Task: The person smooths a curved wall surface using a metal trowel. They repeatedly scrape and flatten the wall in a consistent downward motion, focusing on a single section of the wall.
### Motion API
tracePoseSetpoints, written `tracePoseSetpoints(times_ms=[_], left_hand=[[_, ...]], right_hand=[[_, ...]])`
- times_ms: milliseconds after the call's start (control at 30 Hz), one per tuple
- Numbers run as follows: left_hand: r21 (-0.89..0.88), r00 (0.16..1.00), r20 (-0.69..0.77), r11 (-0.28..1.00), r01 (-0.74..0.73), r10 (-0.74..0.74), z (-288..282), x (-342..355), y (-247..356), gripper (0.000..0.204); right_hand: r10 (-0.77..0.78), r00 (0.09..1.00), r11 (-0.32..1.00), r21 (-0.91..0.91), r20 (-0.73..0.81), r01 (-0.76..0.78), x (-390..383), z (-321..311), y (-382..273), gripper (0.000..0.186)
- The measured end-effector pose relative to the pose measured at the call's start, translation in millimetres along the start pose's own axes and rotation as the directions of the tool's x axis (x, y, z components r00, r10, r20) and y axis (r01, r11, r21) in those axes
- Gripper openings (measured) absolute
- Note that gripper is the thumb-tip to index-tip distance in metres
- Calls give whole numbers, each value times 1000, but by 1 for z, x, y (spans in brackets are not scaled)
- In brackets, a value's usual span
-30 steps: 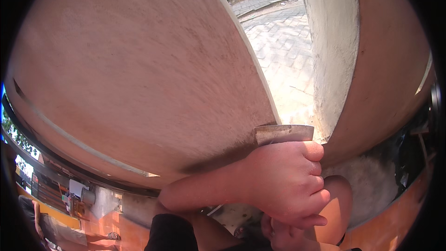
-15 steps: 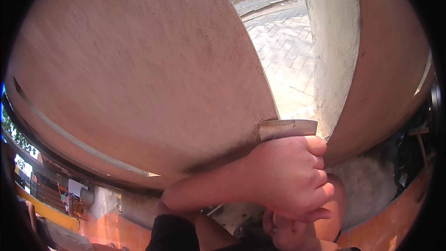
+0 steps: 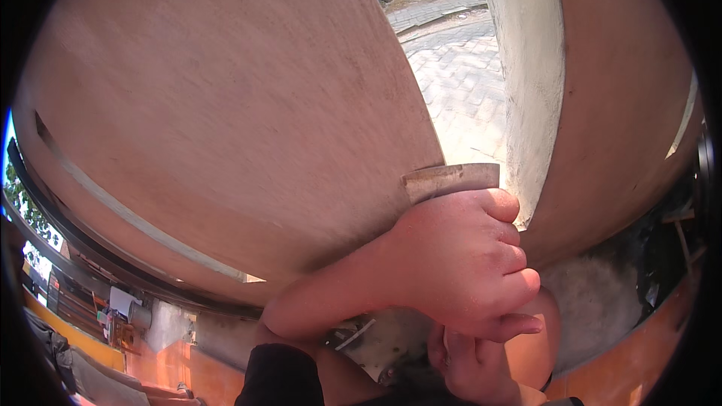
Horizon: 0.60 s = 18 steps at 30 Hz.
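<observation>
My left hand [image 3: 462, 267] is closed in a fist, its back toward me, with the forearm crossing from the lower left. Above the little-finger side shows a short, wide flat metal blade [image 3: 451, 180], dull and brownish; its lower part is hidden in the fist. The blade overlaps the lower corner of a large plastered, pinkish-brown panel [image 3: 226, 105]; whether it touches cannot be made out. Just under the left fist my right hand [image 3: 477, 368] is closed with curled fingers. What those fingers hold, if anything, is hidden.
Right of the gap stands a thick pale upright edge [image 3: 534, 90]. Sunlit paving [image 3: 462, 83] shows through the gap. My bare knee [image 3: 538, 338] is beside my hands. Orange floor tiles [image 3: 173, 365] lie lower left, with a person's grey-clothed leg [image 3: 98, 380] there.
My left fist and the blade have moved up and slightly left in view. The view has shifted a little too. My right hand has barely moved. More of the person's leg shows at lower left.
</observation>
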<state>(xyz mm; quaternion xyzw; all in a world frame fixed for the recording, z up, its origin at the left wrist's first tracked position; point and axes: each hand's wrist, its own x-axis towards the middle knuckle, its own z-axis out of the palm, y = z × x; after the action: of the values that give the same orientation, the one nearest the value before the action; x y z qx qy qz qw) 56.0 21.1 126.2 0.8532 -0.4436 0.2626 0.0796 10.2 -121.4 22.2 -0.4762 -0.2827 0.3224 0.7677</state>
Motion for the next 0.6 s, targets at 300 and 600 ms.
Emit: tracePoseSetpoints(times_ms=[300, 600], left_hand=[[-33, 998, 40, 998, 48, -47, 4, -7, 9, 46], [117, 996, 70, 992, 47, -55, -58, 48, -1, 45]], right_hand=[[129, 990, 979, 167, -62, -117, -17, -1, 10, 20], [-153, 988, 982, 110, -12, 153, 15, 7, -49, 27]])
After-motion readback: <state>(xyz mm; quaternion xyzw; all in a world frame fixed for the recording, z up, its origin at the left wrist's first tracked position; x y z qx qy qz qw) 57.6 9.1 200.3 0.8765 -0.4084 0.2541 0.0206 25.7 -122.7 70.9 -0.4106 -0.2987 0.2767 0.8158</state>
